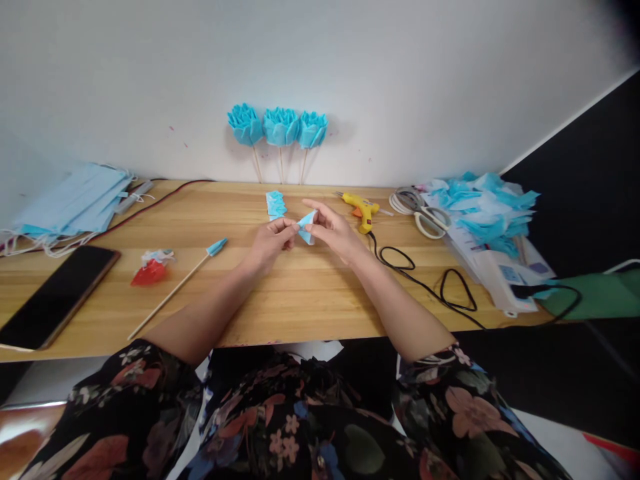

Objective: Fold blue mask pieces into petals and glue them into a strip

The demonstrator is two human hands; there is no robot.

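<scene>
Between my two hands, above the middle of the table, is a small blue fabric piece [308, 233]. My left hand [274, 241] pinches its left edge between thumb and fingers. On its right side my right hand [334, 230] holds it between thumb and fingers, with the index finger stretched out above. Just behind my left hand lies a little stack of folded blue pieces [275, 203] on a white backing. A wooden stick with a blue-wrapped tip [217, 247] rests to the left of my left arm.
Three blue flowers on sticks [281, 127] lean against the wall. At right are a yellow glue gun [363, 208] with a looping black cord, scissors [433, 223], a blue scrap pile [487, 207] and a power strip [505, 283]. Face masks [75, 200], a phone [57, 293] and a red packet [150, 270] lie left.
</scene>
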